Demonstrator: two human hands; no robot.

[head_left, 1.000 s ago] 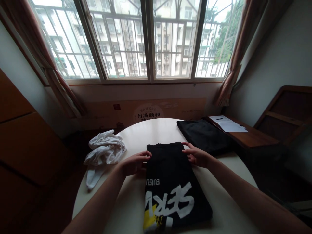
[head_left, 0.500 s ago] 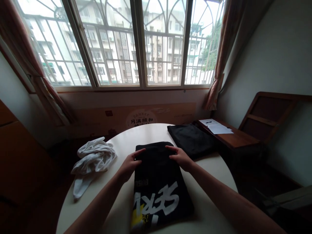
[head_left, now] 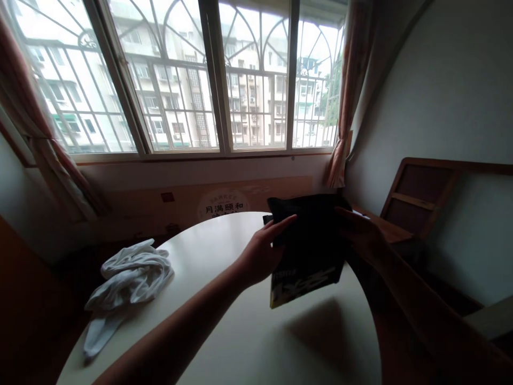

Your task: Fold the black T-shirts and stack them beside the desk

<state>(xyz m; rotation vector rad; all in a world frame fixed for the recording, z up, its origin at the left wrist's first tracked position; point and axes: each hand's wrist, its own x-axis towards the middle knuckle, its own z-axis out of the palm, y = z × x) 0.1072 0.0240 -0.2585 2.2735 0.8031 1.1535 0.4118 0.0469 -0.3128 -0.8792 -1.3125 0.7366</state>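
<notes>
A folded black T-shirt (head_left: 308,240) with white and yellow printed lettering hangs in the air over the right part of the round white table (head_left: 224,337). My left hand (head_left: 262,251) grips its left edge, thumb on the near face. On the opposite edge, my right hand (head_left: 363,232) is closed in the same way. The shirt's lower end tilts toward me, and its shadow falls on the tabletop. Behind it, a second black folded garment (head_left: 267,220) is almost wholly hidden; only a small corner shows.
A crumpled white garment (head_left: 132,278) lies at the table's left edge. To the right stand a wooden chair (head_left: 425,182) and a brown wooden surface (head_left: 395,229) with white paper (head_left: 360,215). A barred window (head_left: 216,80) with curtains (head_left: 340,139) spans the far wall.
Both hands have lifted the folded T-shirt off the table and carried it right, toward the other black garment. The camera view has turned slightly right.
</notes>
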